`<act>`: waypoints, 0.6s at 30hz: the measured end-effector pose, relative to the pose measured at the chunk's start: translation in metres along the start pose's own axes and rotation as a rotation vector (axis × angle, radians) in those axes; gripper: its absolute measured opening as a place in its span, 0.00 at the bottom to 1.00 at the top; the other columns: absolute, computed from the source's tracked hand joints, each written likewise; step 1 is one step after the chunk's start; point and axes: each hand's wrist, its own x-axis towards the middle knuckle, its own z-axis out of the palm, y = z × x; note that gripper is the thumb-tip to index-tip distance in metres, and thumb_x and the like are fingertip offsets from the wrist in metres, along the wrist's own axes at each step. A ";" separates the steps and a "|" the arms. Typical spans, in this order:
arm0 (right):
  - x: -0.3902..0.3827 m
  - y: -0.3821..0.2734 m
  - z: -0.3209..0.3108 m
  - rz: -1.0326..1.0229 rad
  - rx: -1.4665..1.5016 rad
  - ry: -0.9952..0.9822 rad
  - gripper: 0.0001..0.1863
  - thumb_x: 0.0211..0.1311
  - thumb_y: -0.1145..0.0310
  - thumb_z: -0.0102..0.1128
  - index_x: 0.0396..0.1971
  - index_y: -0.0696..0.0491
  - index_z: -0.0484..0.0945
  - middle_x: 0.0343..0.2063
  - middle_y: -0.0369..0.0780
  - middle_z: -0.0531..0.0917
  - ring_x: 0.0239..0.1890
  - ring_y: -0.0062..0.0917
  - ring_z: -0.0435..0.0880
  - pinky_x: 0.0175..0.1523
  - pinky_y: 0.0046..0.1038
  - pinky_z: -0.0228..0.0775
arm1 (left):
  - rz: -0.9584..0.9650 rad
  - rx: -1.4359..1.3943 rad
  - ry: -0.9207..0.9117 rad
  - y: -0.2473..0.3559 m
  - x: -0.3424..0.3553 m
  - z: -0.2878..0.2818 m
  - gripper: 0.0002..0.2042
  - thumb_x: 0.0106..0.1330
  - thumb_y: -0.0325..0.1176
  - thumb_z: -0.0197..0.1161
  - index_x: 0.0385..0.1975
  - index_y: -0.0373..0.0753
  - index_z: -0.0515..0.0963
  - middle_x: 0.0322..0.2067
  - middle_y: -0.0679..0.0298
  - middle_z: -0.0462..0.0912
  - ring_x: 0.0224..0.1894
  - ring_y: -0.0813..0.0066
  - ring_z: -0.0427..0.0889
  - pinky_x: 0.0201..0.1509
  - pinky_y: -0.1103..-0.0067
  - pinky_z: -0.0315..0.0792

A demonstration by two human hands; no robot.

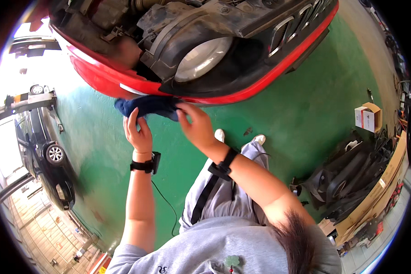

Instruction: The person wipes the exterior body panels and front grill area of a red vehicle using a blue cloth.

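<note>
A bunched dark blue cloth point(148, 106) hangs just below the red front bumper point(112, 82) of a car with its engine bay exposed. My left hand point(138, 134) has its fingers raised against the cloth's lower left part and pinches it. At the cloth's right end, my right hand point(197, 128) grips the edge between thumb and fingers. Directly above the cloth sits the car's round-ended headlight point(203, 59) in its black housing. A black strap band point(145, 163) circles my left wrist, and another band point(223, 164) is on my right.
Green floor point(169, 192) surrounds my feet, and a thin black cable point(171, 205) runs down beside my left leg. To the right lie black plastic car parts point(338, 178) and an opened cardboard box point(369, 117). A dark car point(43, 150) stands at the left near a lift arm point(25, 102).
</note>
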 end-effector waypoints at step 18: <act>-0.021 0.086 0.015 0.422 0.216 0.243 0.05 0.60 0.75 0.62 0.34 0.58 0.76 0.31 0.46 0.83 0.32 0.30 0.84 0.37 0.28 0.73 | 0.136 -0.060 -0.249 -0.014 -0.053 0.013 0.18 0.63 0.19 0.58 0.54 0.27 0.70 0.48 0.45 0.77 0.50 0.43 0.76 0.57 0.58 0.70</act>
